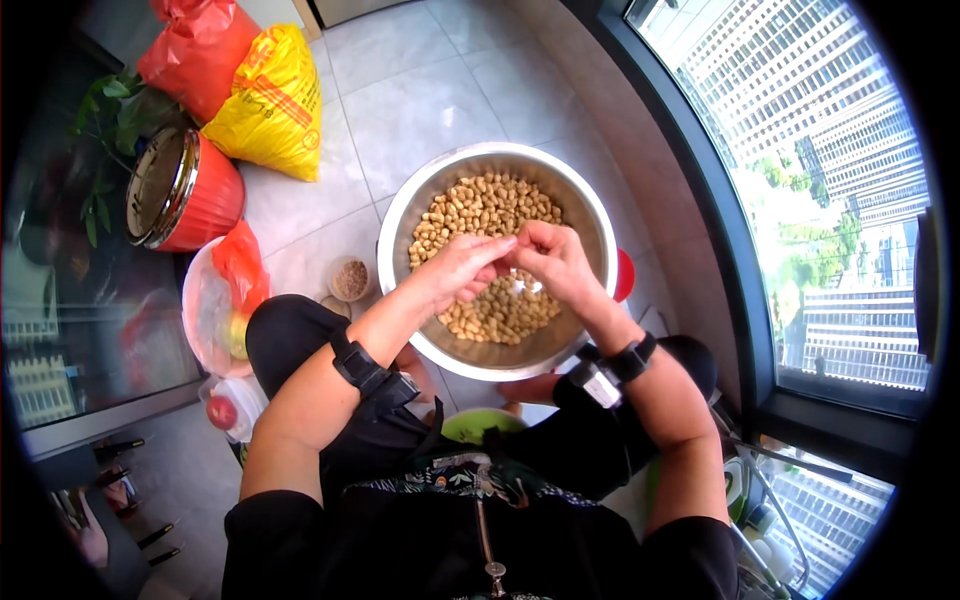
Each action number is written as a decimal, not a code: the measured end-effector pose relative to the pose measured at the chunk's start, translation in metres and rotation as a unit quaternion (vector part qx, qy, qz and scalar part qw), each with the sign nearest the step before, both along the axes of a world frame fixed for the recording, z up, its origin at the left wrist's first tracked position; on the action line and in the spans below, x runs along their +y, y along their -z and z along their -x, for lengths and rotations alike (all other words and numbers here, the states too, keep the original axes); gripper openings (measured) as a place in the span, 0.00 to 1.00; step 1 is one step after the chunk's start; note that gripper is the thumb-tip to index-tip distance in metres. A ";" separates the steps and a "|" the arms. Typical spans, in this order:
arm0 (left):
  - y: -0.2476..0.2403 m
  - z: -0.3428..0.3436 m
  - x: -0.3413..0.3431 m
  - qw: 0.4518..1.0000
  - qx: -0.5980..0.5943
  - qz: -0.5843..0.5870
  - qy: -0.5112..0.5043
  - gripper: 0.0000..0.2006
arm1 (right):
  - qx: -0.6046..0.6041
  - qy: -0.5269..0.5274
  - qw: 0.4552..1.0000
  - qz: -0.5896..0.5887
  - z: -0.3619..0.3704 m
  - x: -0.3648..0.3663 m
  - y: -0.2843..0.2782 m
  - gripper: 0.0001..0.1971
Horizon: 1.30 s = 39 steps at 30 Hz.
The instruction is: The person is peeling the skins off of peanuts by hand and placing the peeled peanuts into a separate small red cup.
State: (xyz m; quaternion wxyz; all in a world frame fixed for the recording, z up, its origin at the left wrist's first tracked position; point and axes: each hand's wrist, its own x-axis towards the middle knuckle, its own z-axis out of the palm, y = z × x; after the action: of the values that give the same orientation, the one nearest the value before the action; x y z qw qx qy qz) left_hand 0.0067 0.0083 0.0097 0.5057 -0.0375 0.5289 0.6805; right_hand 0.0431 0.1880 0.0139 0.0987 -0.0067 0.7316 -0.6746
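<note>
A wide steel bowl (497, 150) sits on the floor between my legs, holding a heap of unshelled peanuts (492, 198). Over its middle, my left hand (462, 268) and my right hand (556, 264) meet, fingertips pinched together. Whatever lies between the fingers is too small and covered to make out. A bare patch of the bowl's bottom shines just below the right fingers. Left of the bowl stands a small clear cup (350, 278) of brownish bits. Close to my body, a green bowl (482, 424) shows partly between my legs.
At the far left are a red bucket (207, 195), a yellow bag (272, 105) and a red bag (205, 50). Nearer is a pink basin (196, 290) with a red plastic bag (240, 268) in it. A dark-framed window (690, 150) runs along the right.
</note>
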 end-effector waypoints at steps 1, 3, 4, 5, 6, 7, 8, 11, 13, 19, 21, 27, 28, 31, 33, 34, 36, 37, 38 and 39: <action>-0.001 0.000 0.000 0.999 -0.037 -0.031 -0.002 0.12 | 0.009 0.011 1.000 0.006 -0.001 -0.001 0.002 0.10; -0.002 -0.002 0.000 0.998 -0.033 -0.054 -0.021 0.12 | 0.027 0.022 0.999 0.005 -0.002 -0.001 0.006 0.10; -0.002 -0.002 0.000 0.996 -0.031 -0.077 -0.043 0.11 | 0.042 0.032 0.999 0.004 -0.002 -0.002 0.005 0.10; -0.004 -0.002 -0.001 0.994 -0.039 -0.084 -0.054 0.09 | 0.073 0.036 0.996 -0.024 -0.002 -0.003 0.004 0.09; -0.004 -0.003 -0.001 0.994 -0.037 -0.084 -0.052 0.09 | 0.075 0.037 0.996 -0.025 -0.003 -0.005 0.001 0.09; -0.004 -0.003 -0.002 0.993 -0.041 -0.091 -0.066 0.09 | 0.128 0.044 0.987 -0.085 -0.004 -0.008 -0.004 0.09; -0.005 -0.002 -0.003 0.991 -0.045 -0.098 -0.079 0.08 | 0.181 0.051 0.971 -0.146 -0.005 -0.011 -0.010 0.08; -0.006 0.000 -0.004 0.990 -0.039 -0.095 -0.092 0.07 | 0.208 0.043 0.960 -0.184 -0.005 -0.011 -0.014 0.06; -0.007 -0.004 -0.001 0.991 -0.028 -0.080 -0.106 0.07 | 0.182 0.043 0.962 -0.200 -0.006 -0.009 -0.014 0.05; -0.007 -0.004 -0.003 0.991 -0.048 -0.098 -0.080 0.08 | 0.217 0.011 0.956 -0.195 -0.007 -0.006 -0.018 0.06; -0.007 -0.003 -0.003 0.990 -0.057 -0.106 -0.079 0.08 | 0.219 0.018 0.958 -0.184 -0.007 -0.009 -0.021 0.06; -0.008 -0.004 -0.003 0.986 -0.085 -0.113 -0.084 0.09 | 0.235 0.027 0.958 -0.162 -0.009 -0.011 -0.016 0.05; -0.007 -0.004 -0.003 0.986 -0.090 -0.112 -0.082 0.09 | 0.245 0.029 0.955 -0.163 -0.010 -0.011 -0.016 0.05; -0.005 -0.004 -0.003 0.986 -0.092 -0.111 -0.082 0.09 | 0.244 0.036 0.957 -0.155 -0.010 -0.012 -0.016 0.05; -0.003 -0.005 -0.003 0.985 -0.096 -0.113 -0.083 0.09 | 0.233 0.041 0.960 -0.152 -0.011 -0.013 -0.017 0.05; -0.003 -0.004 -0.003 0.985 -0.100 -0.115 -0.086 0.09 | 0.222 0.044 0.963 -0.149 -0.011 -0.014 -0.017 0.06; -0.005 -0.005 -0.006 0.980 -0.117 -0.124 -0.104 0.08 | 0.207 0.042 0.966 -0.150 -0.011 -0.016 -0.022 0.05; -0.007 -0.004 -0.006 0.975 -0.134 -0.134 -0.120 0.08 | 0.192 0.040 0.969 -0.152 -0.011 -0.016 -0.024 0.05; -0.008 -0.003 -0.006 0.975 -0.132 -0.134 -0.120 0.08 | 0.194 0.039 0.968 -0.152 -0.011 -0.016 -0.023 0.05; -0.010 -0.002 -0.006 0.976 -0.112 -0.138 -0.126 0.08 | 0.181 0.042 0.974 -0.128 -0.010 -0.015 -0.022 0.04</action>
State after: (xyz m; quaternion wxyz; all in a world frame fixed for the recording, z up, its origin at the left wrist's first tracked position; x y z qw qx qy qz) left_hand 0.0090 0.0021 0.0198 0.4720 -0.1102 0.3608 0.7968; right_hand 0.0535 0.1730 0.0356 -0.0637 -0.0859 0.8173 -0.5662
